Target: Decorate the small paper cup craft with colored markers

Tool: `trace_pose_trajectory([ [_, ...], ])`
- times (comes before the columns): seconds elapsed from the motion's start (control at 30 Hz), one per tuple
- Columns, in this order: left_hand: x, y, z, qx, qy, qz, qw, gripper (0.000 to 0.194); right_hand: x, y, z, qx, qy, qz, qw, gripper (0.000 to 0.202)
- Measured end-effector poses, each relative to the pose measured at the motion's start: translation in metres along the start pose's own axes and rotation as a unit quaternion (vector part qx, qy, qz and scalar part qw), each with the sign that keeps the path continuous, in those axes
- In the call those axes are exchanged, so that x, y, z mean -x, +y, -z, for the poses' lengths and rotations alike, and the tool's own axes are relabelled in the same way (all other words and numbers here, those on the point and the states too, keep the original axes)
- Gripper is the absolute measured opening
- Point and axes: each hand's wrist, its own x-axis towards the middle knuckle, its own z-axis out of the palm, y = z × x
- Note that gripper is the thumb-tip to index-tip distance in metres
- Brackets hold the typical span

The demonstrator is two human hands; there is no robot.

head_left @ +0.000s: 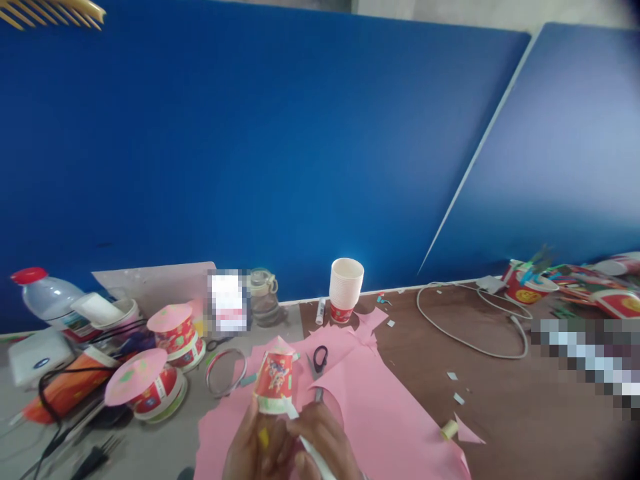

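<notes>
My left hand [245, 443] is closed around the rim end of a red printed paper cup [277, 377]. The cup is upside down, with a pink paper point on top and a pale green band near its rim. Close beside it, my right hand [325, 437] is closed on a long white strip [317, 460]; whether it is paper or tape I cannot tell. A small white piece [292, 410] sits at the cup's rim, by my right fingers. Under both hands lie pink paper sheets [385, 407]. Scissors [319, 363] with dark handles rest on the paper beyond my right hand.
Behind the paper stands a stack of paper cups [346, 283] beside a white tube [321, 311]. To the left are cups with pink discs [136, 377], a tape roll [226, 373], a glass jar [263, 297] and a bottle [53, 300]. A white cable [470, 353] curls at right.
</notes>
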Motion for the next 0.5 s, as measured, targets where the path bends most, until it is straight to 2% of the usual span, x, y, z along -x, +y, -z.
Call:
trace_pose_trajectory([
  [0.1,-0.0007,-0.0004,0.0012,0.004,-0.006,0.000,1.000,0.039,-0.0010,-0.0011,0.0002,0.009,0.018,0.017,1.000,0.026],
  [0.23,-0.0006,-0.0010,0.0021,0.001,-0.009,-0.007,1.000,0.037,-0.0035,-0.0027,0.0010,0.011,-0.005,0.014,1.000,0.027],
  [0.5,0.0002,-0.0020,0.0070,-0.015,0.037,-0.019,0.999,0.027,-0.0048,-0.0021,0.0047,0.042,-0.039,0.015,0.998,0.025],
])
